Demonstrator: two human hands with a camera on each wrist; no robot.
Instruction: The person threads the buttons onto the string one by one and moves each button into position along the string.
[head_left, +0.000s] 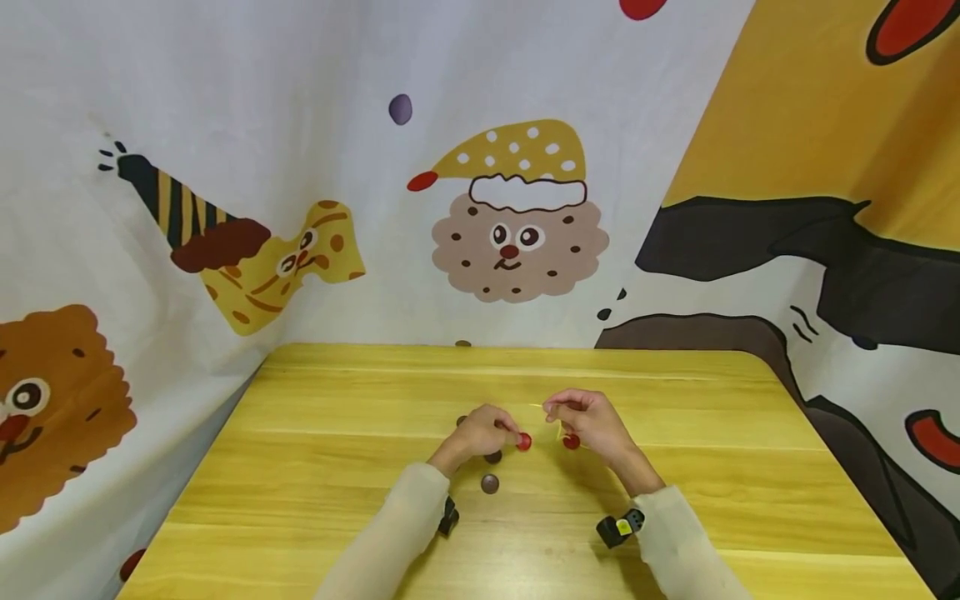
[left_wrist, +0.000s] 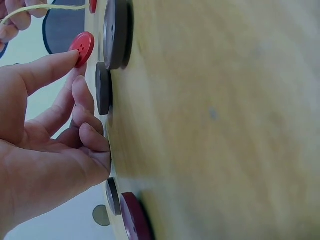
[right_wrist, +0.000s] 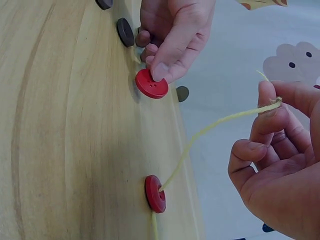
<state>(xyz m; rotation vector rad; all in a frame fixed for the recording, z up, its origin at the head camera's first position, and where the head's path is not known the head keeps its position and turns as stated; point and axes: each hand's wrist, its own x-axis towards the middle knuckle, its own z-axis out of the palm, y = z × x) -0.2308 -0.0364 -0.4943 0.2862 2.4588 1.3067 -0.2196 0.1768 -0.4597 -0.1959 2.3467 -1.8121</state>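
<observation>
Between thumb and fingers my left hand [head_left: 483,433] pinches a red button [right_wrist: 151,84] with several small holes, held just over the wooden table [head_left: 337,500]. My right hand [head_left: 592,423], to its right, pinches a yellow string [right_wrist: 200,132] near its end, where a small knot or wrapped tip shows at the fingertips in the right wrist view. From there the string runs down through a second red button [right_wrist: 156,194], which is at the tabletop below the right hand.
Dark brown buttons lie around the left hand, one [head_left: 490,483] nearer me and another [head_left: 492,457] beside the fingers. A dark red button [left_wrist: 135,217] shows low in the left wrist view. Behind the table hangs a cartoon-printed curtain [head_left: 360,317].
</observation>
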